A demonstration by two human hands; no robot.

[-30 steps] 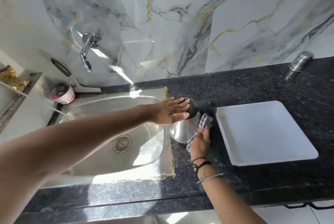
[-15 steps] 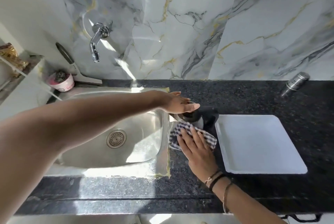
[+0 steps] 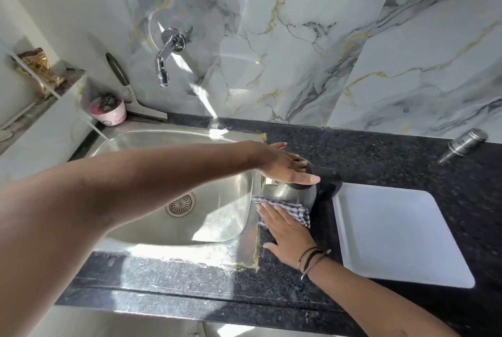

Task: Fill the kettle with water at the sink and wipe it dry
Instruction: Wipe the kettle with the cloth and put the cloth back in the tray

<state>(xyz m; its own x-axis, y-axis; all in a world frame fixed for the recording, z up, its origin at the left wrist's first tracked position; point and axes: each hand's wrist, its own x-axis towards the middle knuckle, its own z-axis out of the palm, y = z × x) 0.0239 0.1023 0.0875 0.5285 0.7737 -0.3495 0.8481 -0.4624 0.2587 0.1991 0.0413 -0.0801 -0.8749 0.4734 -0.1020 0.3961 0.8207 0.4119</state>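
Observation:
A steel kettle [image 3: 294, 193] with a black lid and handle stands on the dark counter just right of the sink [image 3: 179, 201]. My left hand [image 3: 285, 167] lies flat on its lid, fingers together and stretched out. Pressed against the near side of the kettle is a blue-and-white checked cloth [image 3: 285, 207], held there by my right hand [image 3: 289, 233] with flat fingers. The kettle's lower body is hidden behind the cloth and hand. The wall tap [image 3: 168, 54] above the sink runs no water.
A white square tray [image 3: 402, 233] lies on the granite counter [image 3: 380, 157] right of the kettle. A steel shaker [image 3: 464, 143] stands at the back right. A pink cup [image 3: 111, 112] and a squeegee [image 3: 127, 86] sit behind the sink, a shelf at left.
My right hand has slid the cloth along the kettle's near side, spreading it flatter. My left hand has stayed on the lid. The camera has tilted, shifting the scene lower.

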